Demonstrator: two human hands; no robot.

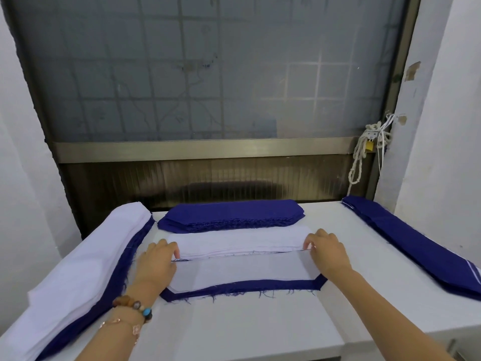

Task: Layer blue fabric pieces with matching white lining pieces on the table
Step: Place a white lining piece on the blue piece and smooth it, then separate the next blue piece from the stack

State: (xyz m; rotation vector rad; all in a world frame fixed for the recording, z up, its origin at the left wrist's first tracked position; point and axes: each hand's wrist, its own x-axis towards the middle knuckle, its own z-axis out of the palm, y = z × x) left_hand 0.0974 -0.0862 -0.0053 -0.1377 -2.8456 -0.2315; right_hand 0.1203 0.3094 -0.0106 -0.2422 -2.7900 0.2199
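Observation:
A blue fabric piece (242, 287) lies flat in the middle of the white table (234, 327), its frayed lower edge showing. A thin white lining piece (242, 272) covers most of it. Just behind sits a stack of white lining pieces (239, 242). My left hand (156, 261) has its fingers curled at the stack's left end. At the right end my right hand (326, 250) pinches the stack's front corner. Farther back rests a stack of blue fabric pieces (231, 216).
A long pile of layered white and blue pieces (78, 277) runs along the table's left side. A stack of long blue strips (416, 243) lies along the right edge. A window frame and a hanging white rope (361, 155) stand behind the table.

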